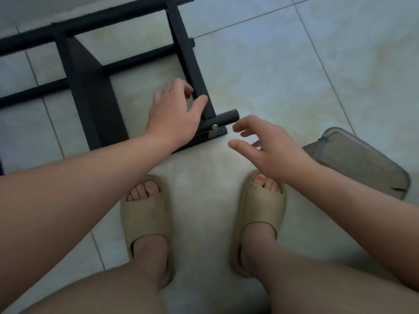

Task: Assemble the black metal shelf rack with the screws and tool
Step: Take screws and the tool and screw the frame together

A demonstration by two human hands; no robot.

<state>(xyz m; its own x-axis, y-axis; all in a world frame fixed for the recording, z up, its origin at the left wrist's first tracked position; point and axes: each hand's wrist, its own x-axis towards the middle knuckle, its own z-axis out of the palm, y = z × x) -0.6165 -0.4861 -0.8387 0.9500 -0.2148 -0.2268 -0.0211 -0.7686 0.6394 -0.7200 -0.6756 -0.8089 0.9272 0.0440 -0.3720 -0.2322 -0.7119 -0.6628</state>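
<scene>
The black metal shelf rack (90, 87) lies on the tiled floor at upper left, with cross tubes and a flat side post (188, 53). My left hand (174, 112) grips the lower end of that post, thumb on its near face. A short black tube end (226, 116) sticks out to the right below the post, and a silver screw head (214, 127) shows on it. My right hand (263, 146) hovers just right of the tube end, fingers loosely spread and holding nothing that I can see. No tool is in view.
My two feet in beige slippers (145, 220) stand on the floor (283, 64) below the hands. A grey-brown flat container with a lid (362, 164) lies at the right.
</scene>
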